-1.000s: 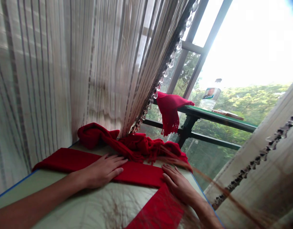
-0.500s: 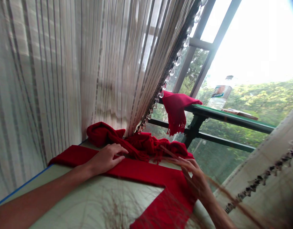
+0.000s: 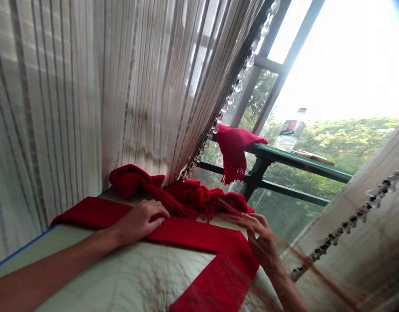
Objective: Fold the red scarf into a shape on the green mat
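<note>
A long red scarf lies flat across the pale green tabletop, turning at the right so one end runs down toward me. My left hand rests on its middle, palm down, thumb apart from the loosely bent fingers. At the scarf's right corner is my right hand, its fingers half curled and thumb apart, with nothing visible between them. Blurred hair strands cross in front of that hand. Behind the flat scarf sits a crumpled heap of red fringed cloth.
A sheer striped curtain with a beaded edge hangs along the left and back. Another beaded curtain hangs at right. Past the table, a dark railing carries a fringed red cloth, a clear bottle and a flat object.
The whole view has shifted slightly, so things sit further left. My left hand's fingers have drawn a little closer together on the scarf. My right hand stays by the scarf's corner.
</note>
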Demonstrator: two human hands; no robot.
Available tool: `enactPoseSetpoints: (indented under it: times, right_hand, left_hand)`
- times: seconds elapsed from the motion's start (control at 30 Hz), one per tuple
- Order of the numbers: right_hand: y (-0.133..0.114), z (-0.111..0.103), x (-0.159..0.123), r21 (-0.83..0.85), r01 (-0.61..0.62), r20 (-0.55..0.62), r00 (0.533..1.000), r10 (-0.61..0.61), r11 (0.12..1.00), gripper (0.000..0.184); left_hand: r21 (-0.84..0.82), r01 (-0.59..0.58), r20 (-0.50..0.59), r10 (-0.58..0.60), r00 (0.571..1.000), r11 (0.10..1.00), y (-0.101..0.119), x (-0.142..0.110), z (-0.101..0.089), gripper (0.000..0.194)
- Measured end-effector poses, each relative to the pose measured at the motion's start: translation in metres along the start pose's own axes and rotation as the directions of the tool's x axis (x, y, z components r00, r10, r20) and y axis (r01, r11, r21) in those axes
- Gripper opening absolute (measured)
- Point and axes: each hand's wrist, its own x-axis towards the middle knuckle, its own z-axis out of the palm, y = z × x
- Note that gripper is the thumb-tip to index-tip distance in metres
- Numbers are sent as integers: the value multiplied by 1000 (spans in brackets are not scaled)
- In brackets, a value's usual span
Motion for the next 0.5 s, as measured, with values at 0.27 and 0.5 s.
enactPoseSetpoints:
  times: [0.27, 0.5]
  right_hand:
    - [-1, -2, 0, 31, -7, -17, 1000, 7, 1000, 33]
    - [4, -2, 0, 27, -56, -31, 998, 57, 998, 31]
  left_hand:
    - [-4, 10, 48, -10, 999, 1000, 2, -1, -1, 16]
    - [-48, 37, 79, -33, 996, 998, -1, -1, 2, 21]
